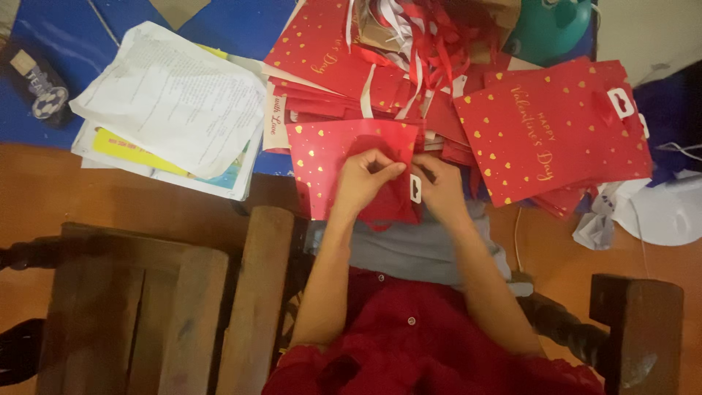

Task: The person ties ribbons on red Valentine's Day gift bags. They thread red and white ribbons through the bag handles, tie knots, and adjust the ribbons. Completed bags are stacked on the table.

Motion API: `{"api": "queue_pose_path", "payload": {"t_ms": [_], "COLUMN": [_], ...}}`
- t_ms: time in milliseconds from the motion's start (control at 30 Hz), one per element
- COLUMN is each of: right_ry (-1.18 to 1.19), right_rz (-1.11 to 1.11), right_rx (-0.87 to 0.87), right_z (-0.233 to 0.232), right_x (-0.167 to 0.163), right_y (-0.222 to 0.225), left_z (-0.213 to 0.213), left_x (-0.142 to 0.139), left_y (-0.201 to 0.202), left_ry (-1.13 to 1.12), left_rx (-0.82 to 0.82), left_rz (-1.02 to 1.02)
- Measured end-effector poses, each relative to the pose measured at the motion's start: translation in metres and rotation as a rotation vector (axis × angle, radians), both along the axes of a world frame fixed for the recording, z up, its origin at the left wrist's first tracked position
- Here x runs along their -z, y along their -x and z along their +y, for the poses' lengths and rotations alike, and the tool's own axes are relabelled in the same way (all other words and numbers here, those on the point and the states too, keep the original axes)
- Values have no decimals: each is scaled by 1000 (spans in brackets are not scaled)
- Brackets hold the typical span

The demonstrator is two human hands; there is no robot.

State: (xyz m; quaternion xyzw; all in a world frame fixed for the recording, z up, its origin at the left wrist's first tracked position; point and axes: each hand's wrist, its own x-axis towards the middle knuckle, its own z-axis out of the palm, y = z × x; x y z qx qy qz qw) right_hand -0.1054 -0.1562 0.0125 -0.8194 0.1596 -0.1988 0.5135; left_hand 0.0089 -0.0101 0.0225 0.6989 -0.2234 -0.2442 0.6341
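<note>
Head view: red gold-hearted paper bag (329, 157) pinched by left hand (363, 179) and right hand (441, 184).

- Red buttoned garment (409, 344), small round buttons down the front
- Grey fabric (409, 249) over the lap
- Bare forearms, no sleeves past the elbows
- Left hand (363, 181), right hand (441, 186): no rings or watch visible

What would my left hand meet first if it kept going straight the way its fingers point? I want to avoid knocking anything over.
The left hand points up the frame, so it would probably first meet the pile of red gift bags with ribbon handles beyond the red bag it grips, though depth is unclear.
</note>
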Motion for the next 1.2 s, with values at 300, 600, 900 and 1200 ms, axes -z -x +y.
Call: {"api": "queue_pose_path", "payload": {"t_ms": [300, 600, 900, 1200], "right_ry": [-310, -270, -182, -96], "right_rz": [-134, -149, -90, -103], "right_rx": [177, -11, 50, 196], "right_z": [11, 7, 7, 5], "right_x": [19, 6, 11, 18], "right_y": [-2, -1, 0, -2], "left_z": [-3, 0, 0, 7], "left_x": [-2, 14, 22, 19], "left_y": [6, 6, 6, 10], "left_ry": [-44, 32, 63, 69], "left_rx": [-46, -42, -28, 69], "left_rz": [-43, -6, 75, 103]}}
